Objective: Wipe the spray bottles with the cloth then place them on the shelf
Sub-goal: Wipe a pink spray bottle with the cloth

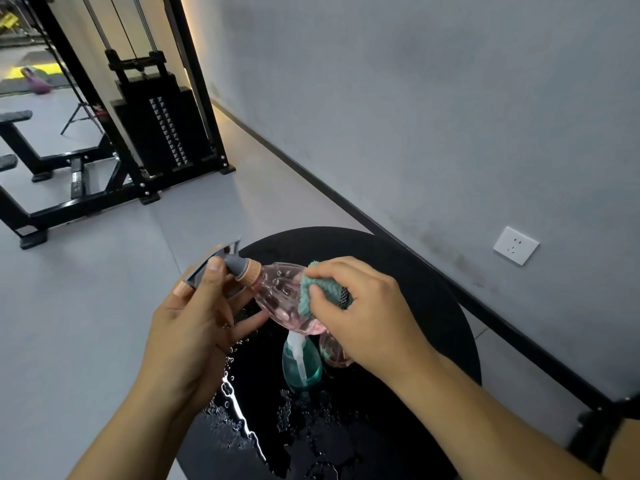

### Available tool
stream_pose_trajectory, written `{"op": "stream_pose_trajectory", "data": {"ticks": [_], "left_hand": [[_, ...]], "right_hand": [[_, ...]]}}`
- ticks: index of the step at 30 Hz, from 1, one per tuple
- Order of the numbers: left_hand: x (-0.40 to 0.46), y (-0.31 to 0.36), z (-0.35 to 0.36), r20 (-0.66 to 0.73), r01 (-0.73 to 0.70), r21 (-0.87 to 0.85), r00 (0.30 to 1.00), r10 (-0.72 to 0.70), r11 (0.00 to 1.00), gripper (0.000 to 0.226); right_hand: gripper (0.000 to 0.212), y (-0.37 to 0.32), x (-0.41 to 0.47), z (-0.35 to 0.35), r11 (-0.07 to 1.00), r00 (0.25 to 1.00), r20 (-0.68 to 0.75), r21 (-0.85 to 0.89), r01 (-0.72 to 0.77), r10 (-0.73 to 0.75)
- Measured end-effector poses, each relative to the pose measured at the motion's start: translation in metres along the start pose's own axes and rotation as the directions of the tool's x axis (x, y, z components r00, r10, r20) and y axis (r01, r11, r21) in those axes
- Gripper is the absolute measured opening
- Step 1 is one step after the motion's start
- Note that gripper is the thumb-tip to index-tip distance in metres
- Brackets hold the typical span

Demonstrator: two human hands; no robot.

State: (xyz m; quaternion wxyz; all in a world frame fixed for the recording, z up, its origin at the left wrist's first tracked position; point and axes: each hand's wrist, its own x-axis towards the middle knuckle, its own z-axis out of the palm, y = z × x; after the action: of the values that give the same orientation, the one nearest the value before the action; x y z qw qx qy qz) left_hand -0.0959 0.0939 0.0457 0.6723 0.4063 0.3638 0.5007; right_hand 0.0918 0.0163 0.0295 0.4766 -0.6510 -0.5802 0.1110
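**Wiping the pink bottle: steady head, moving cloth**

The left hand (194, 317) is closed around the grey trigger head (221, 265) of the pink bottle (280, 296), thumb on top and fingers curled beneath, holding it on its side in the air above the round black counter (415, 292). The bottle's base points toward 3 o'clock. The right hand (360, 306) is pinched shut on a folded teal cloth (318, 289), pressing it against the bottle's ribbed body.

To do this step well, the grip on the head probably needs to stay firm while the cloth travels from neck to base, since the ribs can trap moisture in their grooves. Turning the bottle with the left wrist would likely bring the underside to the cloth; that side cannot be seen from here.

A teal bottle (301, 365) with a white pump stands on the counter at about 6 o'clock from the pink one, and another pink bottle (334, 355) is just beside it, partly hidden by the right hand. Water droplets (235, 410) lie across the near part of the counter, so setting a wiped bottle back there would probably wet it again. No shelf is in view.
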Motion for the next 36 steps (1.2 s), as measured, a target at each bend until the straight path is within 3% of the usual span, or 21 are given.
{"op": "stream_pose_trajectory", "data": {"ticks": [3, 8, 13, 18, 24, 29, 36], "left_hand": [[0.002, 0.001, -0.002, -0.030, -0.006, -0.013, 1.000, 0.006, 1.000, 0.021], [0.001, 0.000, 0.000, -0.028, 0.006, -0.011, 1.000, -0.006, 1.000, 0.019], [0.006, 0.009, -0.005, -0.070, 0.006, -0.049, 0.998, -0.009, 0.999, 0.023], [0.002, 0.007, -0.001, -0.069, 0.017, -0.033, 0.997, -0.019, 0.999, 0.022], [0.002, 0.015, -0.002, -0.065, 0.009, -0.052, 0.998, -0.013, 0.999, 0.021], [-0.001, 0.012, 0.000, -0.050, 0.026, -0.013, 0.998, -0.026, 1.000, 0.020], [-0.001, 0.017, 0.000, -0.034, 0.010, -0.013, 0.999, -0.010, 1.000, 0.022]], "right_hand": [[0.020, 0.002, -0.002, 0.001, 0.999, 0.999, 0.006, -0.037, -0.035, 0.036], [0.024, -0.004, -0.005, 0.008, 0.994, 0.996, 0.051, -0.083, 0.072, -0.068], [0.016, 0.004, -0.001, -0.001, 0.995, 0.995, -0.019, -0.013, -0.099, 0.099], [0.021, 0.000, -0.004, 0.003, 0.999, 1.000, -0.018, 0.027, -0.019, 0.019], [0.018, 0.001, -0.001, -0.001, 0.995, 0.993, -0.102, 0.085, -0.056, 0.065], [0.019, -0.002, -0.003, 0.000, 0.997, 0.998, -0.064, 0.073, -0.006, 0.011], [0.017, 0.002, 0.001, -0.008, 0.975, 0.985, -0.081, 0.174, -0.138, 0.153]]}}
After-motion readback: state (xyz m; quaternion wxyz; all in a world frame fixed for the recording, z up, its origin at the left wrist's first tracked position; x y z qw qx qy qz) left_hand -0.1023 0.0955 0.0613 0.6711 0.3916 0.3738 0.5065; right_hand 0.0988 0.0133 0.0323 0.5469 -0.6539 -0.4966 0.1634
